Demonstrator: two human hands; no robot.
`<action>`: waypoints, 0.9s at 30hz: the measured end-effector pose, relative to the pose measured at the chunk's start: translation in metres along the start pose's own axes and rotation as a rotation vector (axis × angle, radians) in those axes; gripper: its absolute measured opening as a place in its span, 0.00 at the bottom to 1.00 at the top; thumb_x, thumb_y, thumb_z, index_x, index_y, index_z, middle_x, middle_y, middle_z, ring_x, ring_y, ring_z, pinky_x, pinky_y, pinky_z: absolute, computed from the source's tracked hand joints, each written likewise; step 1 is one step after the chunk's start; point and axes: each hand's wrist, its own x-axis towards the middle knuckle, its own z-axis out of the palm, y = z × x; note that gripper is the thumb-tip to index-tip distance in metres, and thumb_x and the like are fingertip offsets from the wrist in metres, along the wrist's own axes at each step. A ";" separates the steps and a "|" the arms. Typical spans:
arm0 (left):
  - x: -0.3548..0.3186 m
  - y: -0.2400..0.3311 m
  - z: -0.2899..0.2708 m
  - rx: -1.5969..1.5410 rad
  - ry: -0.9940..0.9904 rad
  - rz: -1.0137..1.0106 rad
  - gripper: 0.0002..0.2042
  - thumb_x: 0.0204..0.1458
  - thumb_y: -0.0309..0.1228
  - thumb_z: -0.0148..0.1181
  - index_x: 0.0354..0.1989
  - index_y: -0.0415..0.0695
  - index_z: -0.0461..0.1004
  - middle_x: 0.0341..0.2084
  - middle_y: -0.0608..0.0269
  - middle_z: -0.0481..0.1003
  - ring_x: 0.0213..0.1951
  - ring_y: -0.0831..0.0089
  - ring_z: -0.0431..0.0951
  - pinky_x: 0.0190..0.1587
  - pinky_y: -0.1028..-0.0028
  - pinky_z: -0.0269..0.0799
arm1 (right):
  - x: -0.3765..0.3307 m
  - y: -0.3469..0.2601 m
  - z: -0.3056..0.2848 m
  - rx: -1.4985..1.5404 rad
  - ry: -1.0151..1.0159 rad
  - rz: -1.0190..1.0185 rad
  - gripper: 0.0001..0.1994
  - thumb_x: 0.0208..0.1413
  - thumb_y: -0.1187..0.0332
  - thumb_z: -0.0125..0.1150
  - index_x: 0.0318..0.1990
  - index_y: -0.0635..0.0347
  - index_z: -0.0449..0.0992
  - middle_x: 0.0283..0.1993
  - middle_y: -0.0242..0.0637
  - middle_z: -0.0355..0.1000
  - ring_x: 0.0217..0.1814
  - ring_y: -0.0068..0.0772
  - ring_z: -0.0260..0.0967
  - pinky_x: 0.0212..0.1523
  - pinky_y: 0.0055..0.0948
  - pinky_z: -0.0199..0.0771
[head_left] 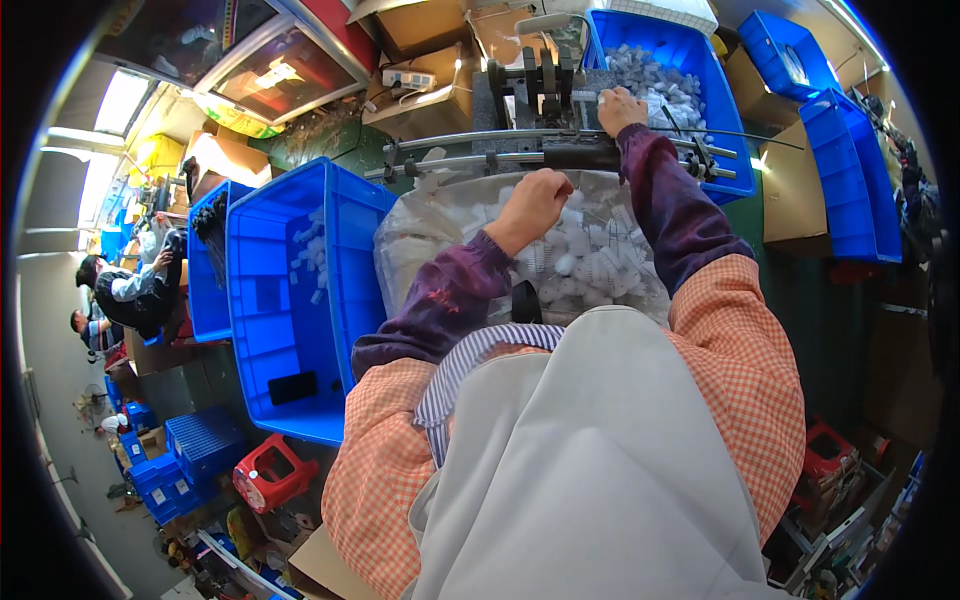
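Observation:
My left hand (533, 210) hovers over a clear plastic liner (410, 235) that holds a heap of small white plastic parts (590, 255), some round and some ribbed. Its fingers are curled together, and whatever they may hold is hidden. Farther off, my right hand (622, 110) is at the right side of a dark metal machine (545, 95), with its fingers bent down beside a small translucent piece (585, 107). What lies under those fingertips cannot be made out. Metal rails (470, 150) run crosswise between the machine and the liner.
A blue bin (725, 85) with more translucent parts stands behind my right hand. At left, a large blue crate (285, 330) contains a few white parts and a black phone-like slab (292, 387). A red stool (272, 473) is on the floor. Another person (140, 285) sits far left.

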 end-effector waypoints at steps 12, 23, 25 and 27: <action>0.029 0.025 -0.008 -0.041 0.201 0.099 0.04 0.44 0.23 0.55 0.30 0.38 0.73 0.27 0.52 0.73 0.32 0.56 0.74 0.35 0.66 0.69 | -0.037 0.022 -0.092 0.431 -0.359 -0.189 0.20 0.49 0.70 0.47 0.53 0.59 0.65 0.45 0.42 0.70 0.42 0.38 0.69 0.45 0.30 0.67; 0.028 0.040 0.060 0.310 -0.330 0.240 0.17 0.46 0.36 0.57 0.41 0.39 0.69 0.41 0.52 0.68 0.45 0.57 0.68 0.49 0.63 0.64 | -0.013 0.001 -0.010 0.218 0.279 -0.298 0.06 0.47 0.68 0.50 0.32 0.54 0.74 0.34 0.37 0.71 0.41 0.43 0.66 0.41 0.38 0.66; 0.020 0.032 0.081 0.420 -0.251 0.416 0.16 0.46 0.38 0.56 0.39 0.39 0.69 0.41 0.52 0.69 0.45 0.57 0.68 0.48 0.64 0.65 | -0.004 -0.007 -0.001 0.076 0.265 -0.264 0.07 0.48 0.65 0.52 0.34 0.52 0.74 0.35 0.35 0.71 0.45 0.41 0.64 0.44 0.37 0.64; 0.014 0.021 0.089 0.425 -0.439 0.291 0.16 0.47 0.38 0.55 0.38 0.38 0.70 0.40 0.50 0.70 0.44 0.56 0.69 0.47 0.63 0.66 | 0.000 -0.010 0.008 0.016 0.270 -0.222 0.07 0.48 0.64 0.53 0.33 0.51 0.74 0.36 0.34 0.71 0.45 0.41 0.64 0.44 0.37 0.64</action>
